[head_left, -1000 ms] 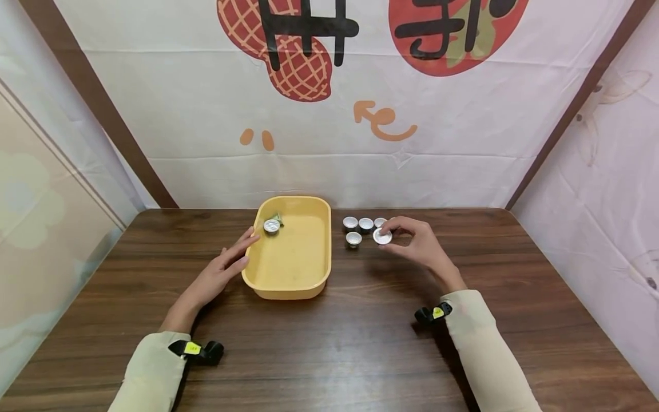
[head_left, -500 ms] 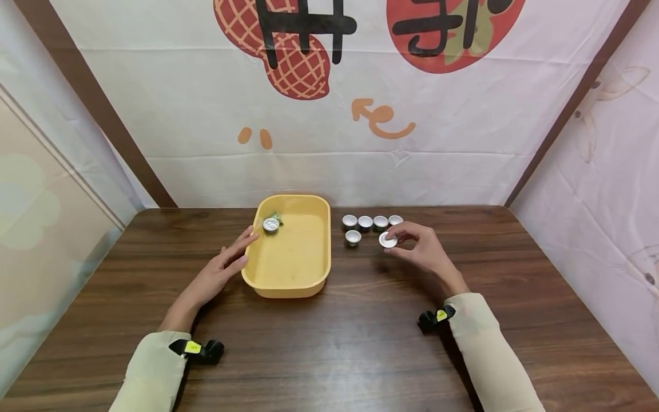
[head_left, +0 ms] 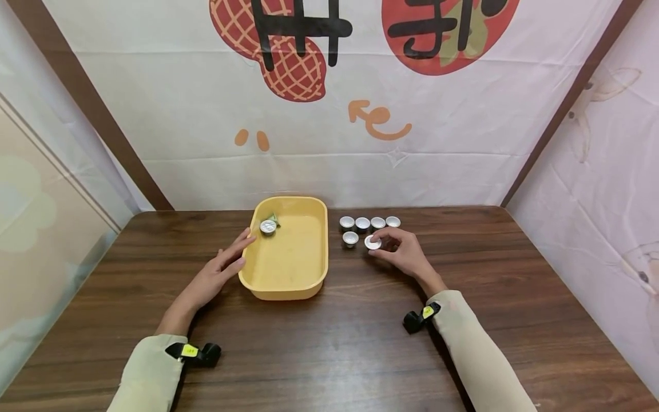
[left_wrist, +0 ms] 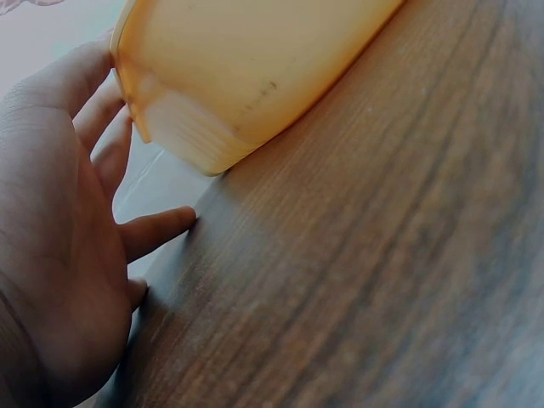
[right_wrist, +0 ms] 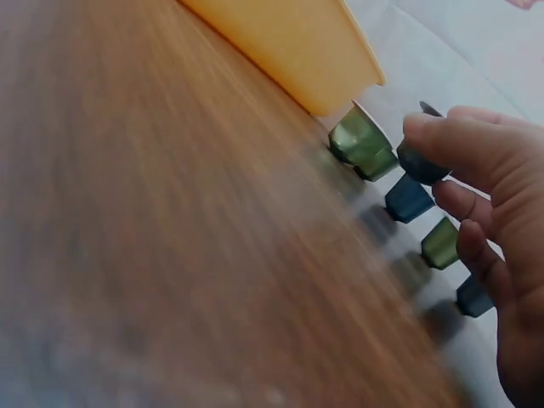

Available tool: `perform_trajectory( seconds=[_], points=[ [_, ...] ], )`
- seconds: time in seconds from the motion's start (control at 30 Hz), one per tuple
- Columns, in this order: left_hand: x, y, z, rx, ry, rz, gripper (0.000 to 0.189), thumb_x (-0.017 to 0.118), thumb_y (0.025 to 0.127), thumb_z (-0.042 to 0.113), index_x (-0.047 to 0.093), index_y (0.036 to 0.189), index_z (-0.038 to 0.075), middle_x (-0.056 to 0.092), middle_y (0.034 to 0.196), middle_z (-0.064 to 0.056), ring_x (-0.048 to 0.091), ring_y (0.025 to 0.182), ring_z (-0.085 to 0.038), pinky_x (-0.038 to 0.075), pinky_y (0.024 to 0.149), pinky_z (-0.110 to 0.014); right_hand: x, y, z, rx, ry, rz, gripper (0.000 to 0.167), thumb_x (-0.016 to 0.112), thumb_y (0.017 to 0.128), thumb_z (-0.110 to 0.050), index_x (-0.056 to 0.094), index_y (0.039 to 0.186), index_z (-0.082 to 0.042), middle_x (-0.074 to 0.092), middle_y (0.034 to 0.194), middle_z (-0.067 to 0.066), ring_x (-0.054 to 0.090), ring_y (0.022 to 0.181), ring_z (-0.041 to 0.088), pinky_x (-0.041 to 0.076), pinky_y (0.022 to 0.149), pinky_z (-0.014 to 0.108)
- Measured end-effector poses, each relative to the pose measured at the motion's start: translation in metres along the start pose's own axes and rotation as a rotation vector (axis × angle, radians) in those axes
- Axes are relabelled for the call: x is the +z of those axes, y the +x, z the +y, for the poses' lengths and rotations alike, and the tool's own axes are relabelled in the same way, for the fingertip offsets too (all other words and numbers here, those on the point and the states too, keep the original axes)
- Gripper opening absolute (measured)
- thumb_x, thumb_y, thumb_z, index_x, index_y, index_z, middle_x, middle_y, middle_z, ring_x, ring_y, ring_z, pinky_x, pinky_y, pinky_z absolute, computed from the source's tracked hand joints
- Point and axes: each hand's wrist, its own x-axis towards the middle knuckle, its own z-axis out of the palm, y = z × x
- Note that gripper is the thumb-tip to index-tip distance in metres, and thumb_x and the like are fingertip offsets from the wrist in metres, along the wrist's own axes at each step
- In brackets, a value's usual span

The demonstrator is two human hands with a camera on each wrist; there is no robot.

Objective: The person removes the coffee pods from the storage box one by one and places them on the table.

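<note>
My right hand point(head_left: 407, 252) pinches a coffee capsule point(head_left: 373, 242) between thumb and fingers, foil lid up; in the right wrist view its body is dark blue. Just left of it stands a green coffee capsule point(right_wrist: 361, 143), foil lid up. Behind these two runs a row of several more, among them a blue capsule point(right_wrist: 408, 198) and a green capsule point(right_wrist: 440, 245). At the yellow bin's left side, my left hand point(head_left: 213, 277) lies with fairly straight fingers against the rim. The yellow bin point(head_left: 285, 286) holds a foil-topped capsule point(head_left: 268, 227) and a small green piece point(head_left: 274, 218) behind it.
Everything stands on a dark wooden table point(head_left: 319, 355). A white printed cloth point(head_left: 329, 177) hangs along the table's back edge, with more cloth at both sides. The yellow bin's right wall is close to the capsules.
My right hand first shifts slightly right, uncovering the back row's right end, then carries the capsule left, next to the front green one. My left hand stays at the bin's rim.
</note>
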Motion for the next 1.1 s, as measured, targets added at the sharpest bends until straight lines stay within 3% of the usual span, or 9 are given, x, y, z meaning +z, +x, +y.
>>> perform_trajectory(
  seconds=[0.37,0.67,0.93,1.1],
  points=[
    [-0.001,-0.002,-0.002,0.005,0.003,0.006,0.052,0.049,0.112,0.02,0.039,0.163,0.017,0.013,0.177,-0.005,0.006,0.163,-0.038,-0.013,0.119,-0.078,0.015,0.01,0.009,0.082,0.044,0.031,0.022,0.088,0.084,-0.006,0.077,0.103,-0.004,0.074,0.092,0.014,0.06,0.069,0.004,0.049,0.063,0.018],
    [0.001,-0.002,-0.001,0.012,0.001,0.01,0.052,0.049,0.112,0.019,0.04,0.163,0.016,0.014,0.177,-0.005,0.007,0.162,-0.04,-0.012,0.119,-0.079,0.015,0.013,0.011,0.064,-0.03,0.01,0.022,0.088,0.082,-0.003,0.077,0.1,-0.004,0.072,0.082,0.011,0.06,0.065,0.003,0.048,0.06,0.018],
    [0.002,-0.003,-0.003,0.025,-0.009,0.006,0.052,0.048,0.112,0.02,0.038,0.163,0.012,0.013,0.177,-0.006,0.006,0.163,-0.026,-0.013,0.118,-0.079,0.016,0.012,0.013,0.085,-0.073,-0.016,0.022,0.088,0.083,-0.007,0.077,0.102,-0.007,0.075,0.082,0.008,0.063,0.066,0.003,0.05,0.061,0.019],
    [0.002,-0.002,-0.002,0.02,-0.007,0.009,0.052,0.049,0.112,0.02,0.039,0.163,0.013,0.013,0.177,-0.007,0.006,0.163,-0.028,-0.013,0.118,-0.079,0.014,0.012,0.011,0.1,-0.095,-0.018,0.022,0.087,0.085,-0.006,0.077,0.105,-0.007,0.076,0.086,0.01,0.066,0.07,0.007,0.051,0.064,0.02]
  ],
)
